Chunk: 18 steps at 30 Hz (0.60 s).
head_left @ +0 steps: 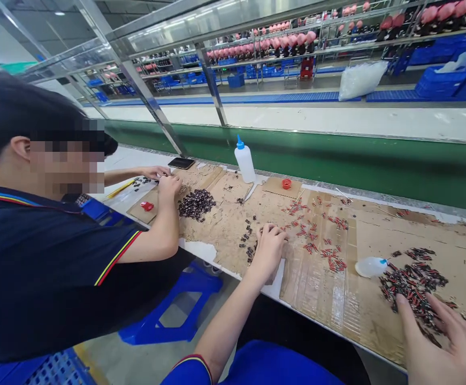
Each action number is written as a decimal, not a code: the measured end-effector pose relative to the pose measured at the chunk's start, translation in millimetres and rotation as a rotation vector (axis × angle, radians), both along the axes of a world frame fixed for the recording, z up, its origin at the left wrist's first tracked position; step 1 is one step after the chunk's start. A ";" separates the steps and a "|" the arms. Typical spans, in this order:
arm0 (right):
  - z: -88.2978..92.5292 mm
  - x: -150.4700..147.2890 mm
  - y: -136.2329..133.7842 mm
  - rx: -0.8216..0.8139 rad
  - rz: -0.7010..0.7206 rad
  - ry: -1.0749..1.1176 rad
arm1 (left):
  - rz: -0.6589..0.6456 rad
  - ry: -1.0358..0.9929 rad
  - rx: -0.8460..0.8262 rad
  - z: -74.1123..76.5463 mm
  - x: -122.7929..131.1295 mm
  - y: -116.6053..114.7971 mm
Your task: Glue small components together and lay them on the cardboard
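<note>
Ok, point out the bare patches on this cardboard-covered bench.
Bare cardboard lies between the left hand and the fallen white squeeze bottle. The heap of small dark and red parts under the right hand is crowded.

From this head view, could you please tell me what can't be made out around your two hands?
- Right hand: cut off by the frame's corner.
- Left hand: fingertips curl under, so any grip is hidden.
- Dark and red parts: too small to identify.
- Co-worker's hands: too small to read.
</note>
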State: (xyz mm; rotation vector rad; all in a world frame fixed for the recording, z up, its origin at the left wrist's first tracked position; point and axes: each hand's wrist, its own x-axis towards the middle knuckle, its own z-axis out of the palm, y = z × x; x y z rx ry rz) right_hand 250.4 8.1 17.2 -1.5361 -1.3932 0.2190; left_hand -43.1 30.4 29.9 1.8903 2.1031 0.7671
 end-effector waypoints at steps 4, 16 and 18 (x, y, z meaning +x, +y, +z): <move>1.9 -21.5 20.1 0.065 -0.081 -0.312 | -0.043 0.079 -0.035 -10.4 -1.1 7.3; -6.8 -43.4 28.7 -0.180 0.215 0.191 | -0.233 -0.094 -0.123 -16.5 43.4 -36.1; -5.6 -44.4 20.3 -0.250 0.259 0.378 | -0.195 -0.112 -0.131 -22.7 47.3 -38.5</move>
